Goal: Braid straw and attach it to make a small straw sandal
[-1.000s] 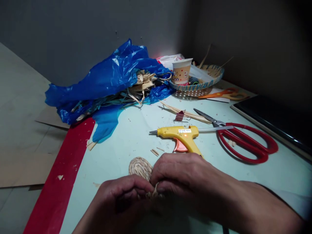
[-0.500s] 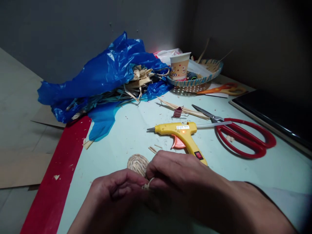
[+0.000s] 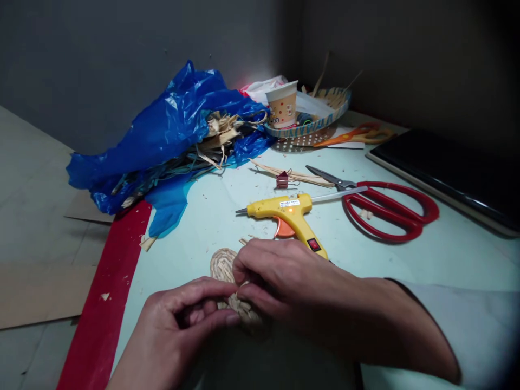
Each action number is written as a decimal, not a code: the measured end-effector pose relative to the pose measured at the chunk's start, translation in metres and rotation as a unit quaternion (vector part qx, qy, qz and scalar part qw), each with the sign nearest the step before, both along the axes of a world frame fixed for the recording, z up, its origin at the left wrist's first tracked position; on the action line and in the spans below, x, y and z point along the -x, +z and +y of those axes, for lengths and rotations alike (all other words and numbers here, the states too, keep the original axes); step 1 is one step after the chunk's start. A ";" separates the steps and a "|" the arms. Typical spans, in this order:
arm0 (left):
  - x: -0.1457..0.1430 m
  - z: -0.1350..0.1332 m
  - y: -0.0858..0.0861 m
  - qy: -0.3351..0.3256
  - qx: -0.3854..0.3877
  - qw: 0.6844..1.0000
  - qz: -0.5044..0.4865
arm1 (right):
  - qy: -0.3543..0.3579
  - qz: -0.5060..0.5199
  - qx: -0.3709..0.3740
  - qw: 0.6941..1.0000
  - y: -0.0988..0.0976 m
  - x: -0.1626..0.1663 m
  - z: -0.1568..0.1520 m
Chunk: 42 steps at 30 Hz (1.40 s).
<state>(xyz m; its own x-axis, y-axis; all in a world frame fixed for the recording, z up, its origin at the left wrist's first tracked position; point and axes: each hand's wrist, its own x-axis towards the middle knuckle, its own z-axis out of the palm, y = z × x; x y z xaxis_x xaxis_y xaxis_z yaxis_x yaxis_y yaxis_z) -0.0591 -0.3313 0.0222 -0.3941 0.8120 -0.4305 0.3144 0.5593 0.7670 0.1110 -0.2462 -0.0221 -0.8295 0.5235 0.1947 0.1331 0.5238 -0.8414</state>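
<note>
A small coiled disc of braided straw (image 3: pixel 223 265) lies on the pale blue table near its front. Its loose braided end (image 3: pixel 242 307) runs between my hands. My left hand (image 3: pixel 184 319) pinches the braid from the left with thumb and fingers closed. My right hand (image 3: pixel 276 276) covers the disc's right side, fingers curled and pressed on the braid. A yellow glue gun (image 3: pixel 290 215) lies just beyond my right hand, nozzle pointing left.
Large red scissors (image 3: pixel 385 208) lie right of the glue gun. A blue plastic bag (image 3: pixel 162 135) with straw strips fills the back left. A woven tray (image 3: pixel 325 116) with a paper cup (image 3: pixel 282 105), orange scissors (image 3: pixel 359 134), a binder clip (image 3: pixel 281 180) and a dark tablet (image 3: pixel 450 173) sit behind and right.
The view has shifted, so everything sits further left. Both hands have moved up slightly on the straw piece, and more of the braided end shows between them.
</note>
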 end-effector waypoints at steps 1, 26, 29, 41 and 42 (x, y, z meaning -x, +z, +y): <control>-0.001 0.000 0.000 0.010 -0.006 1.000 -0.003 | 0.000 0.007 -0.003 1.000 0.000 0.000 0.001; -0.012 0.010 0.004 0.035 -0.070 0.997 -0.017 | 0.014 0.034 -0.024 0.999 0.004 0.004 -0.001; -0.012 0.015 0.005 0.049 -0.086 0.995 -0.030 | 0.032 0.012 -0.027 0.999 0.006 0.003 -0.002; 0.006 -0.003 -0.012 -0.009 -0.115 0.989 -0.096 | -0.058 -0.045 -0.186 0.980 0.016 -0.002 -0.017; 0.007 -0.002 -0.013 -0.024 -0.111 0.989 -0.097 | -0.059 -0.053 -0.201 0.976 0.013 -0.001 -0.017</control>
